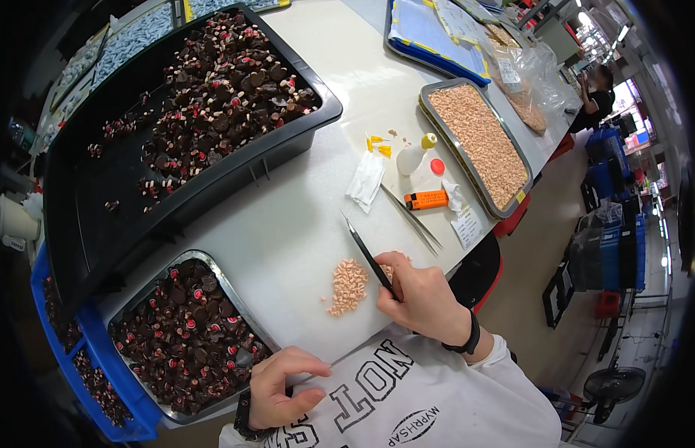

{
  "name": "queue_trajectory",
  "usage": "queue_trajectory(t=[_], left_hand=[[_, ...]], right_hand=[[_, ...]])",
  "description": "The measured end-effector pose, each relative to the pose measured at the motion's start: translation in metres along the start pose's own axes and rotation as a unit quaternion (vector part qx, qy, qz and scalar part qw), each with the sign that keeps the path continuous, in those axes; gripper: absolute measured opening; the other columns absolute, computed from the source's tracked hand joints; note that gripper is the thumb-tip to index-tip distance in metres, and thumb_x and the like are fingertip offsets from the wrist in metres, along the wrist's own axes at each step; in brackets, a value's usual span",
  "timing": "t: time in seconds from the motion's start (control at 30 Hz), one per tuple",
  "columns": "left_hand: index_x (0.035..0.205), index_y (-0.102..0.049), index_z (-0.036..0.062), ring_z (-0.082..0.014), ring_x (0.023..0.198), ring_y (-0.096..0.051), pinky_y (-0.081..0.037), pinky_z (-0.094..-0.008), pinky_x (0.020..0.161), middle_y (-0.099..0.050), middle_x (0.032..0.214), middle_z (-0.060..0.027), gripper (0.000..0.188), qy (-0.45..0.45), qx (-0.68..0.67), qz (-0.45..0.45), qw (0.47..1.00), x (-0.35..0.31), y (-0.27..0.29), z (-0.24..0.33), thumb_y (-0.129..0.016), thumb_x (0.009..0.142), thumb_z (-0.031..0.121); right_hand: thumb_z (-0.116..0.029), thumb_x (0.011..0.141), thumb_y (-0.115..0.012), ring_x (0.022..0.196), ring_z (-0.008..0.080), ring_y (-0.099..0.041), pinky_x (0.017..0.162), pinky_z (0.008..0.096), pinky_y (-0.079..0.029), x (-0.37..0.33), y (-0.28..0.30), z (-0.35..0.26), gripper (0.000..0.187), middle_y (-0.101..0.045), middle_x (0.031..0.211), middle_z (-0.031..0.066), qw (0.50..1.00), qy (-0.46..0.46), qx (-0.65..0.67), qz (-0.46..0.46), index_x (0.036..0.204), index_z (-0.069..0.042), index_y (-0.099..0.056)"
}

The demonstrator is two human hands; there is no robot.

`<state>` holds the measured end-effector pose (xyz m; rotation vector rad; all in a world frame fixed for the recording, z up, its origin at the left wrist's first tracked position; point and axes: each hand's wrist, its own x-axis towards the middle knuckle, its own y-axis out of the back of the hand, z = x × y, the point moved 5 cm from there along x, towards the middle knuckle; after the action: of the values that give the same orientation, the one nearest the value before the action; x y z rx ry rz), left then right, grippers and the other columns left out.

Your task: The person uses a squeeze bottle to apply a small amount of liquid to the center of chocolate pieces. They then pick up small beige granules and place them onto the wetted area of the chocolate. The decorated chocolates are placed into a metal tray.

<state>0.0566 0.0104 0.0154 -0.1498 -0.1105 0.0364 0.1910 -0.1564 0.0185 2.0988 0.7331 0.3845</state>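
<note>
My right hand (431, 300) is closed around black tweezers (368, 254) with a fine metal tip pointing away from me. Close beside it lies a small pile of pale peach-coloured pellets (348, 287) on the white work surface (287, 246), with a few more partly hidden by the fingers. My left hand (281, 382) rests at the table's near edge, thumb and curved fingers apart, and nothing shows in it. Next to that hand is a metal-rimmed tray (231, 290) of dark brown, cap-like parts (190, 328) with red and pale bits.
A large black bin (287, 142) with similar brown parts fills the far left; blue bins (101, 336) sit below it. To the right are a pellet tray (478, 142), squeeze bottle (411, 158), orange lighter (426, 199), metal tweezers (413, 219) and tissue (366, 181). A person (597, 101) is farther off.
</note>
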Motion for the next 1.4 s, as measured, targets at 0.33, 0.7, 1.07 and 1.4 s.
queue_trajectory(t=[0.33, 0.7, 1.07, 1.4], left_hand=[[0.092, -0.058, -0.0032, -0.0211, 0.073, -0.062, -0.048, -0.0282, 0.068, -0.063, 0.082, -0.0138, 0.024, -0.007, 0.002, -0.004, 1.0, 0.001, 0.0, 0.001, -0.068, 0.076, 0.013], [0.087, -0.057, -0.0041, -0.0199, 0.07, -0.059, -0.045, -0.0291, 0.067, -0.062, 0.076, -0.014, 0.037, 0.027, -0.007, 0.023, 0.999, 0.001, -0.002, 0.001, -0.065, 0.079, 0.031], [0.095, -0.057, -0.0038, -0.0196, 0.072, -0.061, -0.048, -0.0283, 0.068, -0.063, 0.08, -0.0135, 0.029, 0.015, -0.031, 0.026, 0.999, -0.002, 0.0, -0.001, -0.068, 0.077, 0.016], [0.096, -0.056, -0.0033, -0.0193, 0.072, -0.061, -0.048, -0.028, 0.068, -0.063, 0.08, -0.0132, 0.03, 0.008, -0.023, 0.014, 1.0, -0.001, 0.0, -0.001, -0.068, 0.077, 0.016]], right_hand=[[-0.001, 0.068, -0.063, 0.034, 0.0096, -0.04, 0.037, 0.0234, -0.033, -0.001, 0.008, -0.005, 0.029, -0.041, 0.044, 0.0006, 0.995, 0.039, 0.027, 0.092, 0.095, -0.003, -0.053], [-0.002, 0.068, -0.064, 0.035, 0.0091, -0.037, 0.037, 0.0233, -0.031, -0.003, 0.016, -0.004, 0.017, -0.037, 0.043, -0.0005, 0.988, 0.042, 0.038, 0.147, 0.082, -0.003, -0.054], [-0.004, 0.064, -0.064, 0.048, 0.017, -0.044, 0.041, 0.0289, -0.035, -0.003, 0.015, -0.002, 0.013, -0.045, 0.05, 0.0022, 0.986, 0.043, -0.001, 0.16, 0.071, -0.005, -0.053], [-0.007, 0.086, -0.046, 0.042, 0.0197, -0.046, 0.043, 0.0295, -0.037, -0.014, 0.019, 0.006, 0.009, -0.048, 0.057, 0.0092, 0.967, 0.003, 0.202, 0.156, 0.087, 0.001, -0.044]])
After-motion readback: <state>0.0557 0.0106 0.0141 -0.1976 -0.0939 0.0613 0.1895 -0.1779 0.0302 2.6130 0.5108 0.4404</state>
